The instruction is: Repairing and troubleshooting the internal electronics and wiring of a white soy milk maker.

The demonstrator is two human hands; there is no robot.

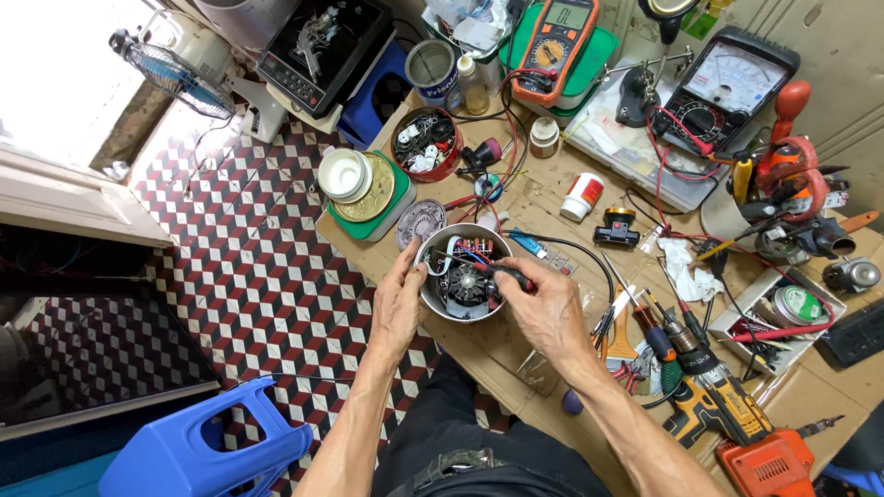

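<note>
Metal housing: round open shell at the near left edge of the bench, circuit board and a dark motor core showing inside, wires looped over them.
Head view, left hand: my left hand is cupped on the shell's left rim, fingers closed on the wall, steadying it.
Head view, right hand: my right hand is wrapped round a dark-handled screwdriver, tip down inside the shell by the motor core (exact contact spot hidden by my fingers).
Bench: cardboard-covered table, orange multimeter and analogue meter at the back, red tin of small parts just behind the shell, cordless drill at near right.
Doing it well, my call: keep the shell pinned with the left, driver square to the fastener, light pressure, clear of the wires.
</note>
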